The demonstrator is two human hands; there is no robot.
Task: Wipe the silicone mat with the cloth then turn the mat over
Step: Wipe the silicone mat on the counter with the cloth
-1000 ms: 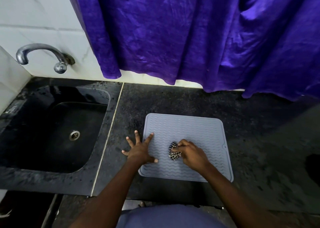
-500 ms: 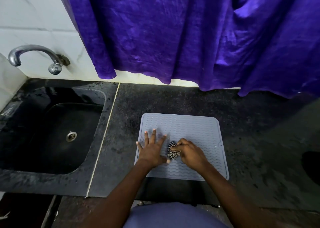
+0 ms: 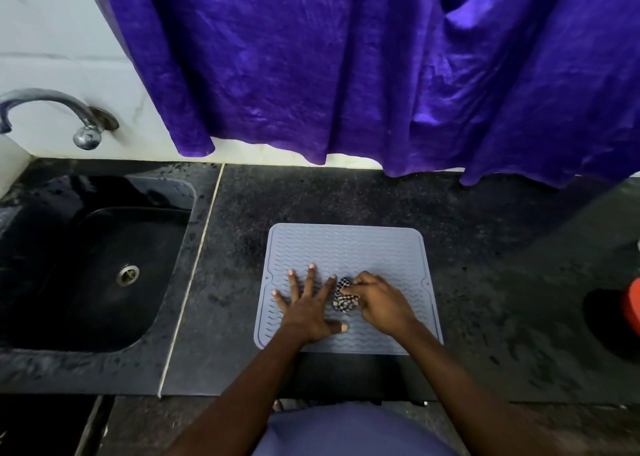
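A grey silicone mat with wavy ridges lies flat on the dark stone counter, near its front edge. My left hand is pressed flat on the mat's left half, fingers spread. My right hand rests on the mat's middle, closed on a small bunched black-and-white checked cloth. The cloth touches the mat between my two hands and is partly hidden by my right fingers.
A black sink with a metal drain is set into the counter at the left, under a chrome tap. A purple curtain hangs over the back wall. A red object shows at the right edge.
My left hand has slid right from the mat's left edge fully onto the mat, close beside the cloth. My right hand keeps hold of the cloth near the mat's middle.
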